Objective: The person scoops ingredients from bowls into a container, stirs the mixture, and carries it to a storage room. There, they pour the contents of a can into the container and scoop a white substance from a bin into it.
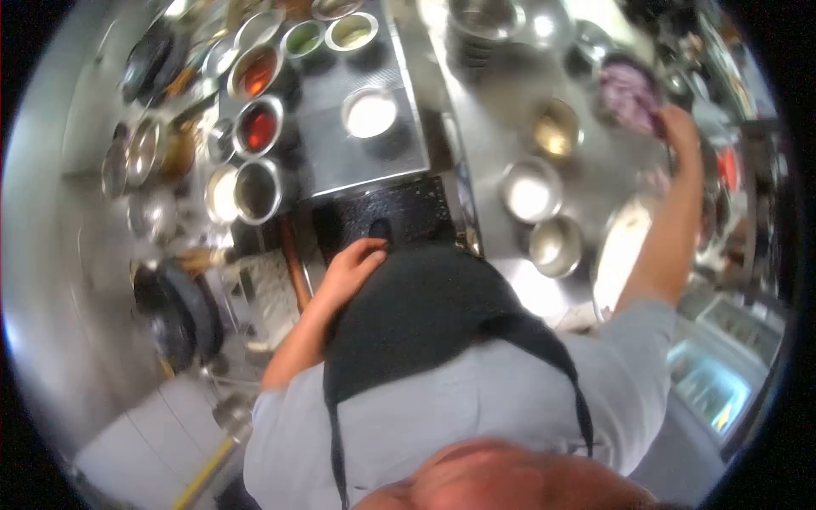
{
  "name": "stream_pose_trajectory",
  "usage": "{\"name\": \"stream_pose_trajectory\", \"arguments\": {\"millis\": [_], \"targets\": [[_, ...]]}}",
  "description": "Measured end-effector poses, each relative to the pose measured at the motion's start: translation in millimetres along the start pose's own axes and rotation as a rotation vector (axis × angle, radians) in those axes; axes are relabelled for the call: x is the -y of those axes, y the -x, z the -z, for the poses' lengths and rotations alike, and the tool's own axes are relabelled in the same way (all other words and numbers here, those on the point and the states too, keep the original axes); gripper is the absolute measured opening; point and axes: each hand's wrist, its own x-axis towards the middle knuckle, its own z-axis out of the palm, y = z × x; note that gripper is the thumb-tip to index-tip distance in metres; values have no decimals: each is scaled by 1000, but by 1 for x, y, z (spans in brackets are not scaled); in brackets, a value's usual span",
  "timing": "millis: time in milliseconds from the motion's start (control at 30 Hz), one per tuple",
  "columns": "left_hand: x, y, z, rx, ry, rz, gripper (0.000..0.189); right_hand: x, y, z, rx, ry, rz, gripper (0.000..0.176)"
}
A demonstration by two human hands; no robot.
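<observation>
My right hand (677, 127) reaches out to the far right, its fingers closed at the near rim of a dark bowl with purple slices, which look like red onion (629, 92). Motion blur softens the fingertips there. My left hand (360, 262) holds nothing; it lies loosely open with slightly bent fingers against the side of the black apron (416, 323). Two metal bowls, one with white contents (529, 195) and one with pale contents (554, 246), stand between my body and the right arm. Beyond them is a bowl with yellowish contents (557, 129).
On the left counter are several metal containers, including ones with red liquid (259, 129) and a white-filled bowl (370, 113). Dark pans (174, 314) hang or stand at lower left. A large white oval surface (627, 246) lies under the right forearm; a lit glass-fronted case (710, 382) is at lower right.
</observation>
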Motion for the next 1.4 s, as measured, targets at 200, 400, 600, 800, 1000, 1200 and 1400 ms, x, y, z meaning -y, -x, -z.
{"name": "stream_pose_trajectory", "arguments": {"millis": [200, 400, 600, 800, 1000, 1200, 1400], "targets": [[26, -6, 16, -13, 37, -47, 40, 132, 98, 66, -104, -188, 157, 26], [57, -19, 35, -6, 2, -118, 40, 269, 167, -18, 339, -242, 294, 25], [88, -8, 69, -25, 20, -106, 40, 356, 220, -240, 532, -359, 327, 32], [108, 24, 107, -24, 148, -43, 37, 397, 232, -384, 461, -208, 290, 34], [114, 34, 138, 55, 313, -52, 37, 400, 242, -423, 435, -306, 214, 43], [154, -11, 147, 423, 355, -186, 43, 370, 282, -370, 478, -362, 170, 31], [52, -33, 146, 642, 70, -426, 55, 274, 354, -315, 297, -270, 247, 25]]}}
